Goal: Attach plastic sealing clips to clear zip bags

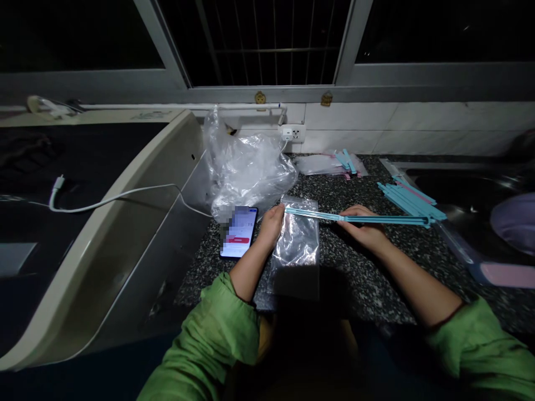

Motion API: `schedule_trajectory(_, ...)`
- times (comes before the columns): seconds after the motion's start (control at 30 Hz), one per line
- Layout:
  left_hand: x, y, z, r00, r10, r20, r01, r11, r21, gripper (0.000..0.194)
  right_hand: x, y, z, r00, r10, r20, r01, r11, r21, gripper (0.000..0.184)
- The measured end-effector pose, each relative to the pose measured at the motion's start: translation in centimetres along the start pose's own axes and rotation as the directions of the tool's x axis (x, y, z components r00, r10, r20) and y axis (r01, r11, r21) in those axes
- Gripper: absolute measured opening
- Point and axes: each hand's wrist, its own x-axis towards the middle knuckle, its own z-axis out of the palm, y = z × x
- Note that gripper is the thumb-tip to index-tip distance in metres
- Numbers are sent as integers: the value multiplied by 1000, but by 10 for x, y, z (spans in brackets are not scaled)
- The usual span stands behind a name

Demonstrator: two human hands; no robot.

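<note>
A long light-blue plastic bag clip point(314, 214) stretches nearly level across the top of a clear plastic bag point(296, 245). My left hand point(271, 225) is closed on the clip's left end, beside the bag's upper left edge; whether it also pinches the bag I cannot tell. Farther right, my right hand point(364, 229) grips the same clip near its middle, thumb in front and fingers behind. The clip's right part runs on past that hand, ending close to a pile of similar blue clips point(403, 197) with a pink one among them. The bag lies flat on the speckled counter.
A lit phone point(240, 231) lies left of the bag. Behind it sits a crumpled clear plastic bag point(251, 167). Small packed clips point(346, 161) rest near the wall. A sink point(468, 181) with a purple basin point(516, 223) is right; a white cable point(112, 197) crosses the left appliance.
</note>
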Motion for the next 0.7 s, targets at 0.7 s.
schedule_trajectory(0.7, -13, 4, 1, 956, -29, 293, 45, 998, -50, 31, -2, 15, -5, 921, 313, -231, -314, 949, 31, 26)
